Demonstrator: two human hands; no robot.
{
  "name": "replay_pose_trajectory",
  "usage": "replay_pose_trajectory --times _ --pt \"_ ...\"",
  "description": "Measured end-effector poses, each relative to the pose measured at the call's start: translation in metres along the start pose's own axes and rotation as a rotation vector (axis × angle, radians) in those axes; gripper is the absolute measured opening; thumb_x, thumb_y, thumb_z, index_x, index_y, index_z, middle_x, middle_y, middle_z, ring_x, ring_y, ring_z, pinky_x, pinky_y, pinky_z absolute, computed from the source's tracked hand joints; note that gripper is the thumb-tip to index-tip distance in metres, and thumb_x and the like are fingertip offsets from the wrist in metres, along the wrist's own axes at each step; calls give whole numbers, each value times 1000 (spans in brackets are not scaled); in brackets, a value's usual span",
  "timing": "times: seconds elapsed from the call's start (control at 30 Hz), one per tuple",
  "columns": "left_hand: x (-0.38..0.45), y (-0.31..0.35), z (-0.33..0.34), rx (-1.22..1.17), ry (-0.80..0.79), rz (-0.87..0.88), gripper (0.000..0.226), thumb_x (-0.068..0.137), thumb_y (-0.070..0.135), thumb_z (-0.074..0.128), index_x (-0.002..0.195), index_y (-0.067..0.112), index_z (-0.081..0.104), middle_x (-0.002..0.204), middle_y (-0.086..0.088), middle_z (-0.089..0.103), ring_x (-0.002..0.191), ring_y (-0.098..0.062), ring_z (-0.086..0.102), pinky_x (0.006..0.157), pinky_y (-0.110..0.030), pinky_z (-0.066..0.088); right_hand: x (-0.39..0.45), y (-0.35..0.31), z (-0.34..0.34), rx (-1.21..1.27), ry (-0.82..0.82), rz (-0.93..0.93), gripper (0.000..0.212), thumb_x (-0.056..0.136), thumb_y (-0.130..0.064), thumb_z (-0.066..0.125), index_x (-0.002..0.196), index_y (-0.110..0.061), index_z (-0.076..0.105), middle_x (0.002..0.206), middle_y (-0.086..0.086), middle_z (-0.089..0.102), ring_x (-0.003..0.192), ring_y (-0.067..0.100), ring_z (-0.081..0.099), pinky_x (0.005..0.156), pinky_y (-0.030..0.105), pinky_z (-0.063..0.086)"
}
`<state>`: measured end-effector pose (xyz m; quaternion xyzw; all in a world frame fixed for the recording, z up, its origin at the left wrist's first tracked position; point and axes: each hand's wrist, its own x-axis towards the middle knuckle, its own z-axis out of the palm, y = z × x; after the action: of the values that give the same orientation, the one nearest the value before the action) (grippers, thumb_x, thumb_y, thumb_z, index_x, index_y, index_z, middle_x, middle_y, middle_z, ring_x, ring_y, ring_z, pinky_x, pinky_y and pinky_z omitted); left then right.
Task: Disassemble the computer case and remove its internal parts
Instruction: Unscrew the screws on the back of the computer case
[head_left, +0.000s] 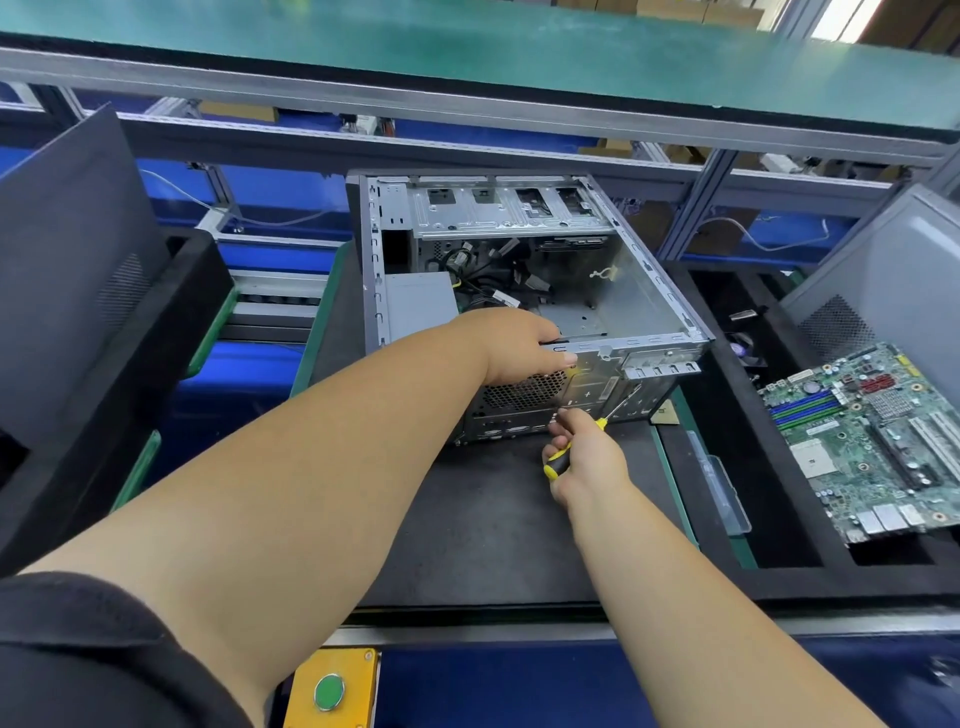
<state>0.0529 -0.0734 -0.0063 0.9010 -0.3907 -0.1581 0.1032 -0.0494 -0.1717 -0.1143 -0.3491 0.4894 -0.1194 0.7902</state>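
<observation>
— Fingers (558, 358)? 
— Left hand (511, 345) grips one computer case (519, 291) at the surface's (467, 519) far edge; right hand (587, 460) grips one screwdriver (576, 441).
— Other parts? 
— One motherboard (872, 441), right.

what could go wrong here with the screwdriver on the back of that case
The screwdriver meets the rear panel of the computer case at a slant, so its tip may slip off and gouge metal. The left hand grips the case's rim just above the tip, so a slip could jab it. Loose cables inside could snag parts coming out.
</observation>
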Motion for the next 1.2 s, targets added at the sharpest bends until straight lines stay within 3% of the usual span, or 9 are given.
replay_pose_trajectory --times 0.13,0.3,0.5,0.6,0.7,0.73,0.87,1.0,1.2 --pt "2 -2 1 -17 -7 -4 58 94 64 38 140 30 48 145 2 49 129 -22 47 88 -33 35 0 -6 -21 -57 28 7 14 87 -9 65 75 -9 58 71 5 61 32 3 40 34 15 34" --pt "1 -2 -1 -7 -40 4 61 94 65 36 145 31 42 152 3 40 138 -22 39 105 -38 33 -1 -23 -62 -116 96 20 20 91 -10 63 73 -11 56 70 1 56 28 1 38 32 13 31" --pt "-4 0 -2 -8 -40 1 55 96 63 31 141 35 45 149 4 44 134 -21 43 102 -36 34 5 -54 -102 -154 157 11 21 93 -18 64 73 -12 59 63 -1 51 27 3 38 32 12 31" --pt "-8 4 -2 -92 -29 -51 51 98 61 26 128 34 57 143 4 51 131 -21 46 101 -35 33 16 -75 -119 -158 142 -2 21 95 -17 61 74 -13 60 62 -2 50 27 2 36 32 12 30" --pt "-10 9 -3 -146 -5 -107 40 98 61 25 88 41 57 127 4 60 117 -19 53 100 -37 38 36 -98 -132 -154 108 5 23 97 -15 57 75 -12 57 63 -1 49 26 1 36 31 11 29" --pt "-10 11 -4 -146 5 -120 40 99 60 25 86 41 57 128 3 61 115 -19 53 102 -38 38 42 -106 -136 -154 95 18 23 98 -15 56 75 -12 56 62 -2 49 26 1 35 30 10 28" --pt "-8 18 -4 -161 37 -215 47 100 55 30 113 26 65 136 3 57 125 -20 50 103 -35 34 67 -129 -150 -207 71 50 26 100 -18 54 75 -11 56 63 -1 48 24 2 34 30 10 29" --pt "-8 23 -4 -153 28 -287 33 100 51 35 92 30 59 103 4 63 105 -21 57 96 -39 43 83 -142 -162 -263 67 106 26 98 -26 60 80 -8 60 71 1 53 45 6 39 31 12 34" --pt "-9 28 -3 -204 78 -331 29 101 45 40 97 25 61 104 -2 62 107 -24 56 95 -38 41 80 -155 -155 -315 -77 25 25 96 -24 62 74 -13 57 63 -1 52 32 5 39 42 20 33"
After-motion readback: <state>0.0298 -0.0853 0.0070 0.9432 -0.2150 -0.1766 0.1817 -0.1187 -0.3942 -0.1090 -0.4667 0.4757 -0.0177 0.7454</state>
